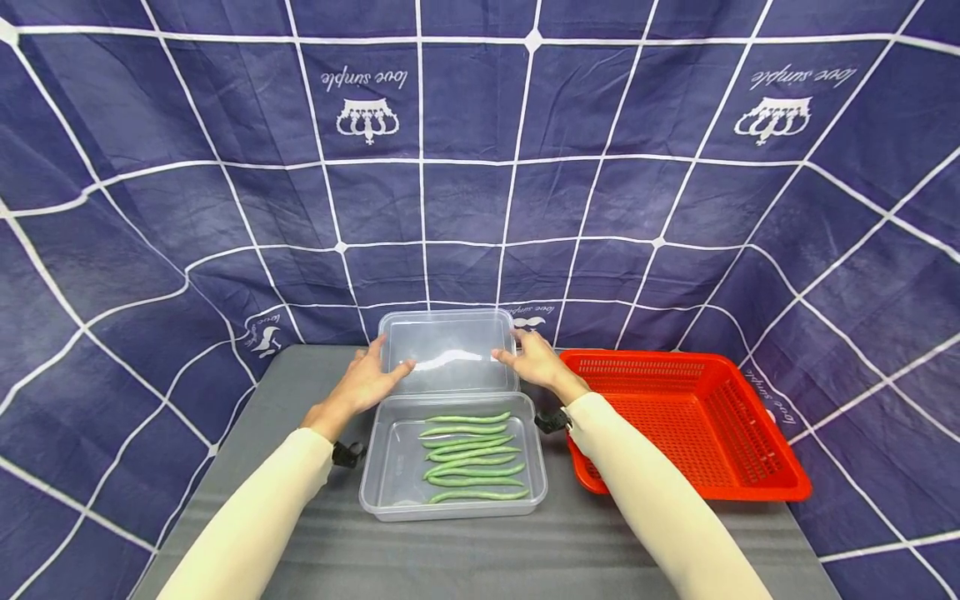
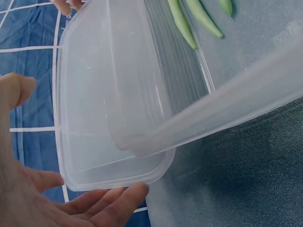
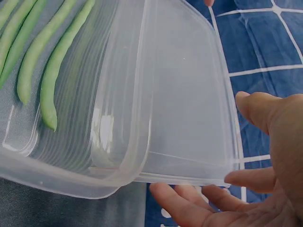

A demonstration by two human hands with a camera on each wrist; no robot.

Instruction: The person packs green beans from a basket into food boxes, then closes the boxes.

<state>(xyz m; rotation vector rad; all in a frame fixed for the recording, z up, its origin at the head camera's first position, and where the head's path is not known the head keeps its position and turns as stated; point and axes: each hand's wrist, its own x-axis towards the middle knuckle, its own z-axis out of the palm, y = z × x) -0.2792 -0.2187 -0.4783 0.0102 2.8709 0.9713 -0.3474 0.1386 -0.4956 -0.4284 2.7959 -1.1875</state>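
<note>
A clear plastic lid (image 1: 446, 333) lies behind a clear plastic container (image 1: 378, 458), overlapping its far rim in the wrist views. Several green beans (image 1: 472, 458) lie side by side in the container. At the lid's left edge is my left hand (image 1: 365, 383), thumb apart from the fingers; in the left wrist view its fingertips (image 2: 137, 190) are right at the lid's edge. My right hand (image 1: 538, 362) is at the opposite edge, its thumb spread over the lid and its fingertips (image 3: 161, 191) close along the side. Neither thumb pinches the lid.
A red plastic basket (image 1: 675, 425) with slotted walls stands at the right on the grey tabletop (image 1: 315, 533). Blue cloth (image 1: 480, 200) with white grid lines hangs at the back and both sides, right behind the lid.
</note>
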